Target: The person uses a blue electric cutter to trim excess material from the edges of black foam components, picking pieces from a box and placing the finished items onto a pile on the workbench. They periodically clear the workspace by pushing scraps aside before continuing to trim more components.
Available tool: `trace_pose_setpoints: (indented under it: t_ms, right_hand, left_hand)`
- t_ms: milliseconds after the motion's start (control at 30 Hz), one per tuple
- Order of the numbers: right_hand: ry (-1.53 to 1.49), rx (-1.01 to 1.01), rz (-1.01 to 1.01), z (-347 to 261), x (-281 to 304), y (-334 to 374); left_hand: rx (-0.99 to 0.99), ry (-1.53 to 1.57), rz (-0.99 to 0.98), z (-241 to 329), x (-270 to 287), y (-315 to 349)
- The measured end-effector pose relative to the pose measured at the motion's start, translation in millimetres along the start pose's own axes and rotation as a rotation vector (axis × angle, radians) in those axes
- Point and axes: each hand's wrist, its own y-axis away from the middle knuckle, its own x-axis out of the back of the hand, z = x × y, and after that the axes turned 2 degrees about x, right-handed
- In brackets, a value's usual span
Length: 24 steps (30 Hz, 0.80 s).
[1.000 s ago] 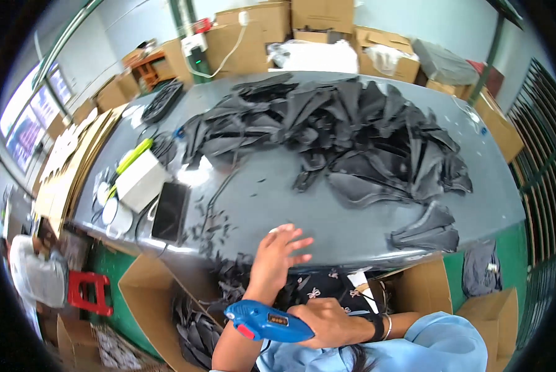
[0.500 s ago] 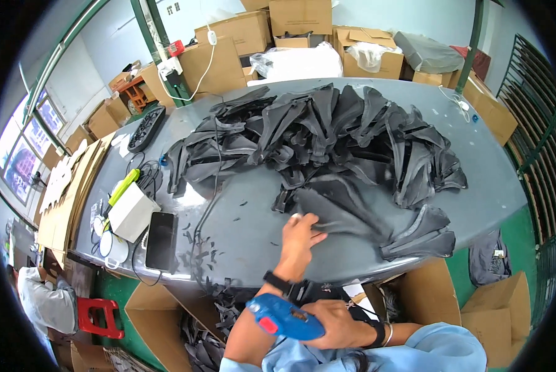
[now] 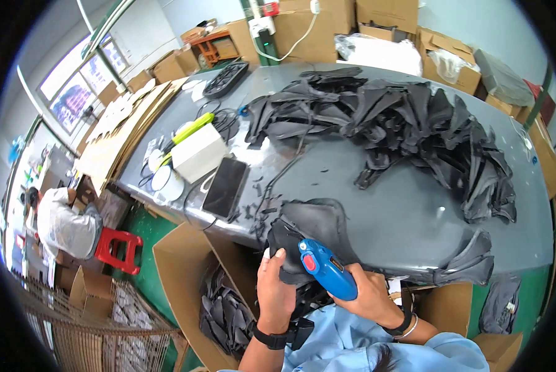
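Observation:
My left hand [image 3: 275, 299] pinches the near left edge of a floppy black moulded piece [image 3: 318, 223]. That piece lies partly over the table's front edge, and its near part hangs toward me. My right hand [image 3: 375, 297] is wrapped round a blue handheld power tool [image 3: 330, 271] with a red button. The tool's front end points up and left, against or just above the black piece; I cannot tell whether it touches. Its working tip is hidden.
An arc of black pieces [image 3: 414, 118] covers the far table. One more piece [image 3: 467, 261] lies near right. At left are a phone [image 3: 226, 188], white box [image 3: 199, 153], mug [image 3: 166, 184] and cable. Below, a carton [image 3: 180, 263] holds black scraps [image 3: 225, 316]. A person sits beyond.
My left hand has drawn a black piece off the pile to the table's front edge. The blue tool has come up beside it. The view has turned left.

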Motion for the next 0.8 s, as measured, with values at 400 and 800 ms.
trace_pose_setpoints:
  t_ms: [400, 800]
  right_hand:
    - [0.062, 0.019, -0.160, -32.6, -16.4, 12.3]
    - [0.016, 0.081, -0.126, -53.8, -12.8, 8.7]
  left_hand:
    - [-0.543, -0.059, 0.254, -2.6, 1.7, 45.3]
    - [-0.672, -0.524, 0.264, -18.7, 18.1, 59.6]
